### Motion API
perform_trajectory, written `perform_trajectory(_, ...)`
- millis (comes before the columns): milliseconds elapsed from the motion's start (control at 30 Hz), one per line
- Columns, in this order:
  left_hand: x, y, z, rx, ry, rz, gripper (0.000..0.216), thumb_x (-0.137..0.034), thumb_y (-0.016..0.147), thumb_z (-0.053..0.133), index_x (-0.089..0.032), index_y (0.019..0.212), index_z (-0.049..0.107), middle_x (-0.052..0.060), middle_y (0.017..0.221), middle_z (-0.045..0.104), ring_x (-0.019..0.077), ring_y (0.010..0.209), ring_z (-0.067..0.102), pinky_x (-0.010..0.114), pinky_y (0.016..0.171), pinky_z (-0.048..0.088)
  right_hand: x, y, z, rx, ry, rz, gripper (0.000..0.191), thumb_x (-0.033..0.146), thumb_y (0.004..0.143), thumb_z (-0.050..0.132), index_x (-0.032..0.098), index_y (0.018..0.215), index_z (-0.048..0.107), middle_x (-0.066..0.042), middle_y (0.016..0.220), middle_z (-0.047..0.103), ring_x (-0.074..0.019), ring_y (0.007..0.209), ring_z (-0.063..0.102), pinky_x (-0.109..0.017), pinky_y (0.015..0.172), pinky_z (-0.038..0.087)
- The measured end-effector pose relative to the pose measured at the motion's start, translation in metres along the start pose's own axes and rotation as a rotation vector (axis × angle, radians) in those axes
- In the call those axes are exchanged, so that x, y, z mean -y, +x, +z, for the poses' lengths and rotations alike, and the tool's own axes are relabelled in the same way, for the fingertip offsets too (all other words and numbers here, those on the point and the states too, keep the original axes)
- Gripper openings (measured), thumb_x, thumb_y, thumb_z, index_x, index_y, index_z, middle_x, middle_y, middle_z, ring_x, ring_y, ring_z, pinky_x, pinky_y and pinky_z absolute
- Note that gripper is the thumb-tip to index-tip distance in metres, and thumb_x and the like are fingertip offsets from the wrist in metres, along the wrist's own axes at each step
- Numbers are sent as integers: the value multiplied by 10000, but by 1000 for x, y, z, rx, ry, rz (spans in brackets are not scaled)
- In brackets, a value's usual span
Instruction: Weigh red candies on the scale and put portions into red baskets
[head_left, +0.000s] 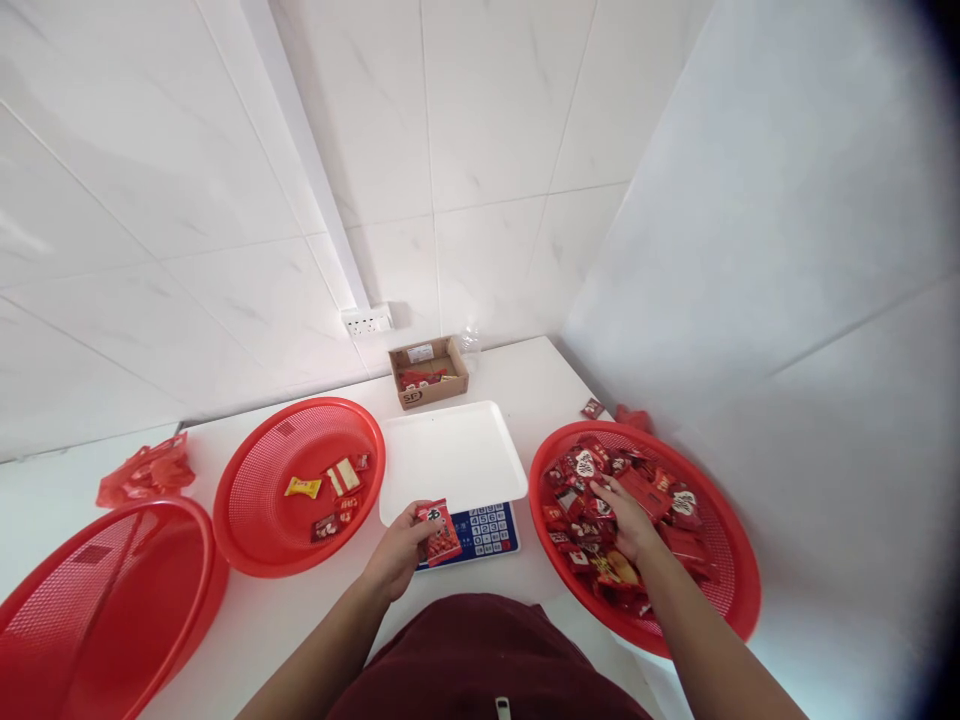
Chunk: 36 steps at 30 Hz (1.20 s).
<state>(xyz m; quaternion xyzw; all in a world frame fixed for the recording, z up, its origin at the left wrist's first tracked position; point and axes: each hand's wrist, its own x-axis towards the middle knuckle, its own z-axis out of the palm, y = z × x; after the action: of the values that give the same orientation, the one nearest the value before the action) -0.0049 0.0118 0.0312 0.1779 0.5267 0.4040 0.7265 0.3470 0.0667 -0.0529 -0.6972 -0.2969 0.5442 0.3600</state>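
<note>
Head view: two bare hands, well apart, over a white counter (pixel 551 385). Left hand (pixel 401 552) pinches a red snack packet (pixel 444 530) between thumb and fingers, held above the near edge of a scale, partly covering its blue keypad (pixel 491 532). White weighing tray (pixel 450 455) has nothing on it. Right hand (pixel 628 522) is down in the right basket (pixel 724 560), fingertips at the heap of mostly red packets (pixel 589 535); can't tell if it grips one or just touches.

Left of the scale: red middle basket (pixel 281 450), few pieces inside, incl. a yellow packet (pixel 302 487). Another red basket (pixel 161 570) at near left, overlapping its edge in view. Cardboard box (pixel 442 392) at far side beyond the tray, some red packets in it.

Step in hand, best judgement: picking packets out of the right basket, one already in the left hand. Next move probably calls for a fingertip pinch on a single packet, lifting it free of its neighbours and clear of the rim, left grip kept light.
</note>
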Motion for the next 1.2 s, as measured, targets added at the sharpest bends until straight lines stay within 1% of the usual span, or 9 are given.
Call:
perform_trajectory(133, 3, 0, -1, -12, -44, -27, 443, -251, 608, 787, -197, 972, 541, 6, 791, 681, 155, 677, 654, 294, 667, 528, 13, -17, -1, -10, 157, 116, 631, 444, 790, 568, 292, 1368, 365, -57, 1157, 706, -252, 1001, 691, -415, 772, 596)
perform_trajectory(333, 5, -6, 5, 13, -64, 19, 799, -165, 597, 772, -290, 1306, 425, 0, 948, 667, 163, 803, 662, 314, 761, 529, 43, -54, 23, 109, 294, 160, 681, 353, 710, 727, 338, 1335, 459, -17, 1141, 712, -214, 959, 699, -355, 732, 601)
perform_trajectory(500, 10, -7, 15, 143, 39, -13, 641, -459, 686, 769, -271, 1246, 522, 51, 1110, 649, 173, 824, 655, 320, 715, 525, 57, -88, 84, 473, 137, 90, 459, 419, 668, 763, 261, 1086, 658, -26, 956, 746, -218, 886, 696, -311, 732, 557)
perform_trajectory(600, 17, -6, 19, 192, 117, -4, 690, -599, 648, 759, -211, 1192, 587, 72, 1005, 684, 190, 815, 654, 333, 733, 513, 56, -104, 120, 708, -31, -13, 428, 479, 676, 740, 223, 1014, 682, -37, 948, 737, -221, 916, 669, -349, 833, 514)
perform_trajectory(667, 21, -5, 18, 161, 98, 36, 682, -652, 604, 757, -144, 1047, 645, 81, 888, 699, 202, 797, 655, 351, 775, 503, 51, -109, 136, 759, -102, -44, 423, 490, 671, 739, 217, 989, 684, -35, 949, 728, -206, 917, 653, -347, 854, 492)
perform_trajectory(833, 20, -6, -3, 14, -88, 82, 591, -630, 570, 785, -134, 847, 621, 66, 772, 699, 207, 750, 666, 343, 793, 499, 35, -104, 144, 694, -56, 116, 363, 498, 654, 751, 222, 869, 651, 20, 715, 679, -123, 631, 607, -227, 558, 458)
perform_trajectory(900, 16, -9, -17, -45, -141, 75, 550, -590, 577, 799, -150, 841, 600, 49, 761, 698, 197, 734, 670, 321, 763, 508, 36, -98, 145, 641, 87, 216, 335, 452, 669, 757, 231, 891, 641, 9, 763, 704, -123, 644, 631, -222, 561, 479)
perform_trajectory(967, 13, -12, -31, -107, -167, 71, 496, -542, 612, 798, -165, 852, 583, 34, 776, 700, 180, 724, 669, 295, 720, 513, 44, -92, 149, 582, 246, 291, 285, 374, 698, 752, 224, 912, 638, -10, 806, 724, -137, 689, 662, -244, 615, 524)
perform_trajectory(1200, 9, -10, -70, -307, -200, 75, 268, -381, 799, 688, -161, 915, 586, 33, 844, 698, 156, 736, 659, 277, 686, 519, 79, -73, 182, 405, 396, 304, 157, 261, 852, 609, 204, 996, 580, -29, 705, 711, -107, 466, 588, -196, 394, 455)
